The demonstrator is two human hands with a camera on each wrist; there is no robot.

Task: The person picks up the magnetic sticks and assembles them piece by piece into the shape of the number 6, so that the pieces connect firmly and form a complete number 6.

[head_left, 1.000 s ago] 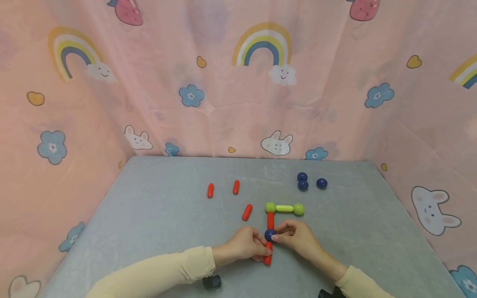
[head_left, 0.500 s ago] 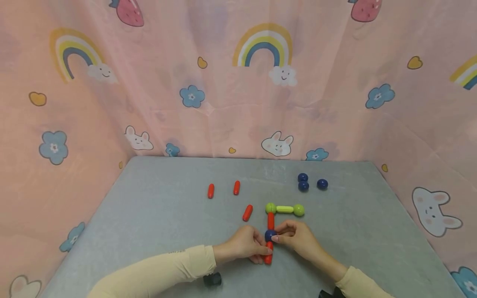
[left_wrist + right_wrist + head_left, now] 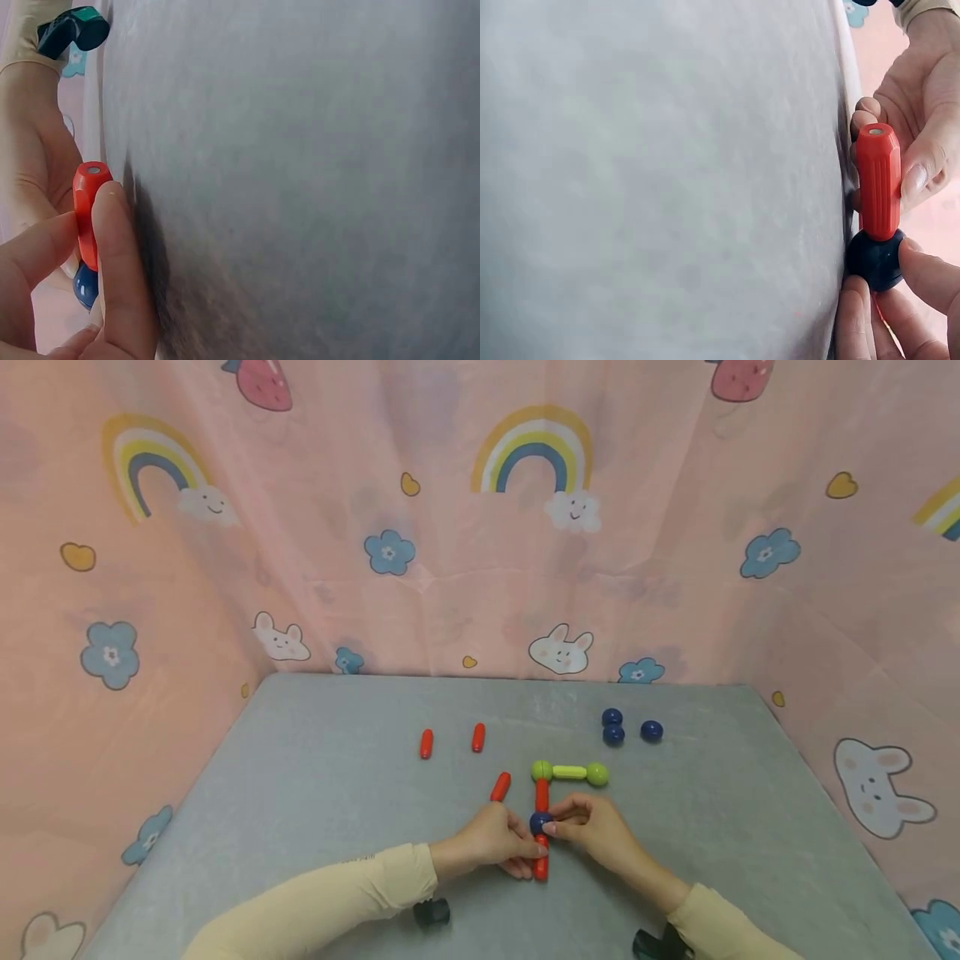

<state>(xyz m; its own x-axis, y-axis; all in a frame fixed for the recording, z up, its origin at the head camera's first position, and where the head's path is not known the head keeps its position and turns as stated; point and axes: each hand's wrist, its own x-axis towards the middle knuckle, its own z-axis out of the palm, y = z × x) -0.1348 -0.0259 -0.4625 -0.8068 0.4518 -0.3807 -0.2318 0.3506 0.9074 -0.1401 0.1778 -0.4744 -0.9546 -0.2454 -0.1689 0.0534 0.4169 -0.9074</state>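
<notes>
In the head view, my left hand (image 3: 498,839) pinches a red magnetic rod (image 3: 542,870) between thumb and fingers. With its thumb and fingertips, my right hand (image 3: 596,831) pinches a dark blue ball (image 3: 537,823) at that rod's far end. Beyond the ball, a second red rod (image 3: 542,795) leads to a green ball (image 3: 542,770). A light green rod (image 3: 569,772) runs rightward from there to another green ball (image 3: 597,774). In the right wrist view, the near red rod (image 3: 879,180) meets the blue ball (image 3: 874,259); fingers partly cover the ball.
Two loose red rods (image 3: 427,744) lie farther back on the grey table (image 3: 322,793). Another loose rod (image 3: 500,787) lies just beyond my left hand, its near end hidden. Three dark blue balls (image 3: 651,732) sit at the back right, two of them touching.
Both hands and the joined rods and balls have shifted slightly away from me. My left hand now covers the near end of the closest loose rod. Both grips look unchanged.
</notes>
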